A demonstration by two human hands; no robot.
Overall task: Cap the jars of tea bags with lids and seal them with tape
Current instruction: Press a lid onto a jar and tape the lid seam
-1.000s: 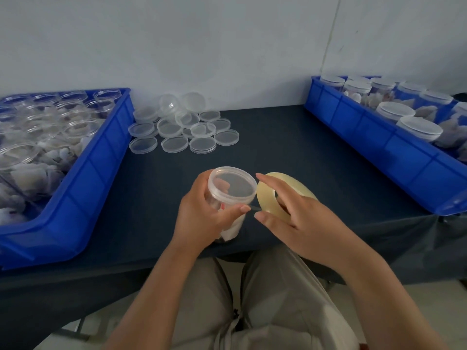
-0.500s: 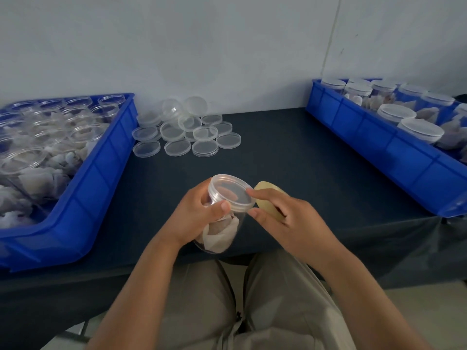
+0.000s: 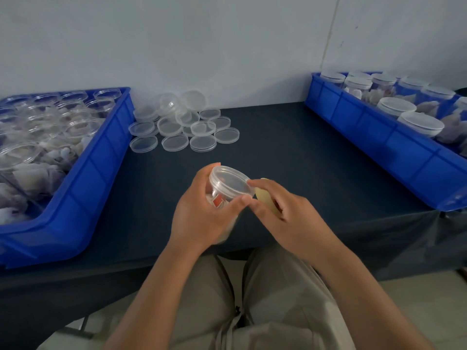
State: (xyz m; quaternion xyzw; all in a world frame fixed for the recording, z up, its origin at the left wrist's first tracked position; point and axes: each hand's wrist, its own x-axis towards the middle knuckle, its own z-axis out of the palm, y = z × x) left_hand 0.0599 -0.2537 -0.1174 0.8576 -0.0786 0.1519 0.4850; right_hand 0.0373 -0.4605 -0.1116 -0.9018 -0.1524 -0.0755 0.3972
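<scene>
left bin (image 3: 83, 198): blue, far left, hanging a bit past the table's front edge. Packed with open jars (image 3: 75, 127) of tea bags, no lids on them.
lids (image 3: 182, 125): loose clear pile by the back wall, just right of the left bin. No print on any that I can read.
table (image 3: 290, 152): dark cloth top. Lots of bare room in the middle between lids and hands, and on toward the right bin.
left hand (image 3: 202, 215): wrapped around the jar's body, thumb up at the rim.
jar (image 3: 228, 190): capped, tilted, held over the front edge of the table. Red tag inside, too small to read.
right hand (image 3: 285, 213): fingertips pinching at the lid's edge, tape roll tucked in the palm.
tape (image 3: 265, 198): yellowish roll, mostly hidden, touching the jar's right side.
right bin (image 3: 394, 152): blue, far right, corner at the front edge. Holds capped jars (image 3: 396, 107).
</scene>
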